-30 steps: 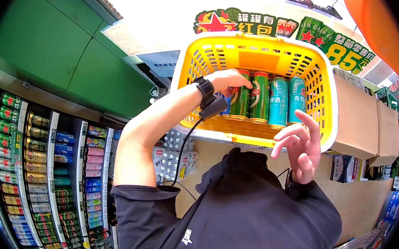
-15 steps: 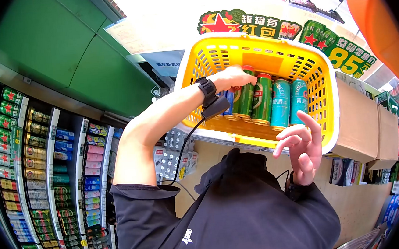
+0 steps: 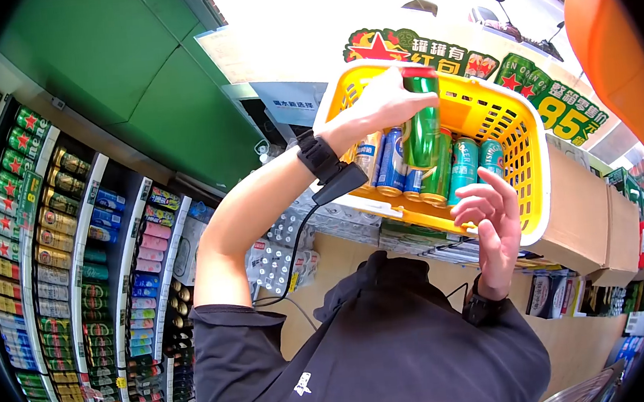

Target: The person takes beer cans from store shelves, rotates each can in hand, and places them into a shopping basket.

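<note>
My left hand grips the upper end of a green beer can, tilted up inside the yellow basket. Its fingers and thumb wrap round the can near the red-edged top. Beneath and beside it lie a blue can, a gold-and-white can, another green can, and two teal cans, one nearer the middle and one farther right. Over the near right rim of the basket hovers my right hand, open and holding nothing, its fingers loosely bent apart.
Shelves of cans line the left side, below a green cabinet. Cardboard boxes stand right of the basket. Beer signs rise behind it, and plastic-wrapped packs sit low to the left.
My left hand has closed on a green can and raised it from the row, uncovering the blue and gold-and-white cans. My right hand stays near the basket's rim. The view has shifted slightly.
</note>
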